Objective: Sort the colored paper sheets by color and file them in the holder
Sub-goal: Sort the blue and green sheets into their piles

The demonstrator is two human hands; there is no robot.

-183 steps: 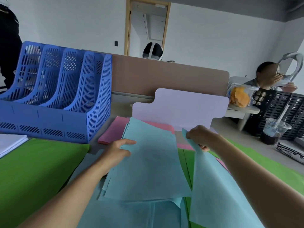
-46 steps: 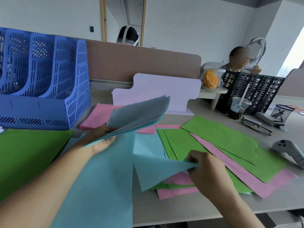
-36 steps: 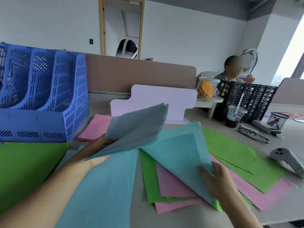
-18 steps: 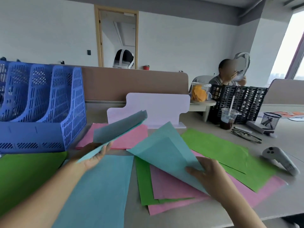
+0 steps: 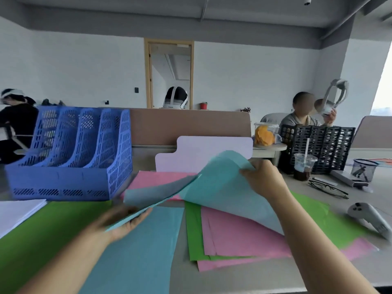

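Sheets of pink, green and blue are spread over the desk, in front of the holder, in whose slots no paper can be seen. A thin blue stack is gripped at its near edge by the left hand, which is blurred. One blue sheet is pinched at its corner by the right hand and held curled above the desk. The gathering of blue is judged to be the step in hand. Next, the sheet would have to be laid on the stack with edges matched; being limp, it may fold. A flat blue sheet is yet to be collected.
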